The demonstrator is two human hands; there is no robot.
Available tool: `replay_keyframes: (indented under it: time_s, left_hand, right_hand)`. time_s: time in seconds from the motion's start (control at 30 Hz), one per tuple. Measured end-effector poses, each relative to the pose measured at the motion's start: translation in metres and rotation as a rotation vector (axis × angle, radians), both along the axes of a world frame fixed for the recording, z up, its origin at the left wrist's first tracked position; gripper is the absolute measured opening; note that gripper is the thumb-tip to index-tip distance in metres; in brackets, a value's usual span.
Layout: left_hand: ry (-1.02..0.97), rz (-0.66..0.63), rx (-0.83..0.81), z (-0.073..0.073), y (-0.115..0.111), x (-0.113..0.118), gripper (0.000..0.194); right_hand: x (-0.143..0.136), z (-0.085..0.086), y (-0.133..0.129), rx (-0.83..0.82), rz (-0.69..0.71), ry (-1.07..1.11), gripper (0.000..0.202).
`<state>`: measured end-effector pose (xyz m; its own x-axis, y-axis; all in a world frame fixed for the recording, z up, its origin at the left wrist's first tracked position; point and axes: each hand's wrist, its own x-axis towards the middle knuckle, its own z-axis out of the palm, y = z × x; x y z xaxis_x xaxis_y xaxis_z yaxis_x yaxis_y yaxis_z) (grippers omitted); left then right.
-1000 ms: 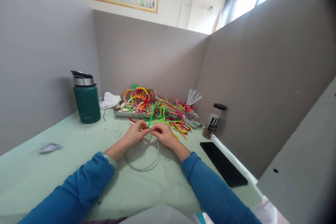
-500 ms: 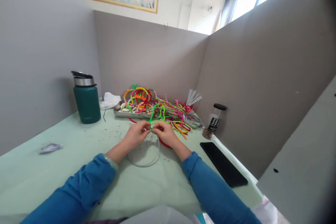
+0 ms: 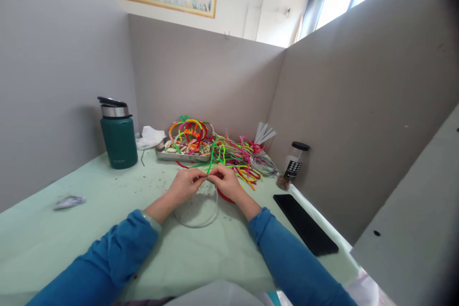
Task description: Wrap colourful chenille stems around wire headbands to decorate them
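My left hand [image 3: 184,184] and my right hand [image 3: 225,181] meet above the middle of the table, fingertips pinched close together. Between them they grip a green pipe cleaner [image 3: 210,163], whose free end sticks up and away from me. A loop of grey wire [image 3: 196,226] hangs below the fingers, its upper part held at the same pinch. The exact spot where pipe cleaner and wire meet is hidden by my fingertips. Part of a red pipe cleaner [image 3: 224,196] shows under my right hand.
A metal tray [image 3: 182,157] holds shells and pipe-cleaner rings. Beside it lie a heap of coloured pipe cleaners [image 3: 236,150] and a grey wire coil [image 3: 263,165]. A green bottle [image 3: 119,141] stands left; a clear jar [image 3: 292,167] and a black flat object [image 3: 304,224] are right.
The upright end of the green pipe cleaner has swung slightly to the right and straightened. Both hands stay nearly in place, with small shifts of the fingers.
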<state>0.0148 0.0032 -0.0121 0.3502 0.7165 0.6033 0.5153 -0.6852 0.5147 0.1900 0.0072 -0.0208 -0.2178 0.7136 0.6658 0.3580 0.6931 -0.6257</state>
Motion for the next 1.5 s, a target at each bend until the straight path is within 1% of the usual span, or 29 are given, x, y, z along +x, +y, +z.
replay_keyframes:
  time_s: [0.13, 0.43, 0.5, 0.63, 0.7, 0.77, 0.83, 0.87, 0.93, 1.0, 1.07, 1.2, 1.27, 1.37, 1.5]
  left_hand:
    - [-0.022, -0.014, -0.004, -0.002, 0.002, 0.0, 0.017]
    - [-0.108, -0.018, -0.159, -0.006, 0.008, 0.0, 0.019]
    - [-0.114, 0.001, -0.168, -0.004, 0.007, 0.0, 0.019]
    - [-0.177, 0.086, -0.183, 0.001, 0.007, -0.001, 0.018]
    - [-0.222, 0.107, -0.187, 0.003, 0.007, -0.002, 0.019]
    - [-0.263, 0.098, -0.196, 0.003, 0.008, -0.002, 0.02]
    - [-0.301, 0.078, -0.222, 0.003, 0.009, -0.002, 0.021]
    - [-0.32, 0.065, -0.24, 0.002, 0.009, -0.001, 0.022]
    - [-0.35, 0.033, -0.279, 0.002, 0.009, 0.0, 0.024]
    - [-0.372, 0.005, -0.311, 0.002, 0.009, 0.0, 0.027]
    - [-0.384, -0.013, -0.325, 0.002, 0.009, 0.001, 0.028]
    - [-0.399, -0.038, -0.344, 0.001, 0.008, 0.001, 0.033]
    - [-0.411, -0.052, -0.367, 0.001, 0.007, 0.001, 0.036]
    - [-0.427, -0.061, -0.393, 0.002, 0.004, 0.002, 0.039]
    - [-0.456, -0.062, -0.397, 0.005, 0.001, 0.003, 0.042]
  right_hand:
    - [-0.001, -0.002, 0.0, -0.009, 0.01, 0.028, 0.007]
    - [-0.002, -0.003, -0.001, -0.05, 0.027, 0.06, 0.009]
    - [-0.003, -0.004, -0.002, -0.069, 0.029, 0.087, 0.013]
    - [-0.004, -0.002, -0.005, -0.118, 0.049, 0.119, 0.019]
    - [-0.004, 0.0, -0.005, -0.214, 0.116, 0.15, 0.027]
    - [-0.003, -0.001, -0.003, -0.377, 0.196, 0.207, 0.04]
    - [-0.002, -0.003, 0.001, -0.541, 0.241, 0.265, 0.052]
    - [-0.002, -0.005, 0.003, -0.594, 0.246, 0.286, 0.054]
    - [-0.002, -0.009, 0.006, -0.644, 0.248, 0.305, 0.049]
    - [-0.004, -0.011, 0.007, -0.643, 0.248, 0.338, 0.038]
    - [-0.007, -0.011, 0.006, -0.644, 0.269, 0.412, 0.032]
    - [-0.011, -0.008, 0.002, -0.696, 0.332, 0.609, 0.033]
    - [-0.013, -0.007, 0.002, -0.7, 0.341, 0.645, 0.035]
    - [-0.014, -0.008, 0.003, -0.622, 0.326, 0.617, 0.034]
    - [-0.013, -0.004, 0.003, -0.435, 0.275, 0.514, 0.027]
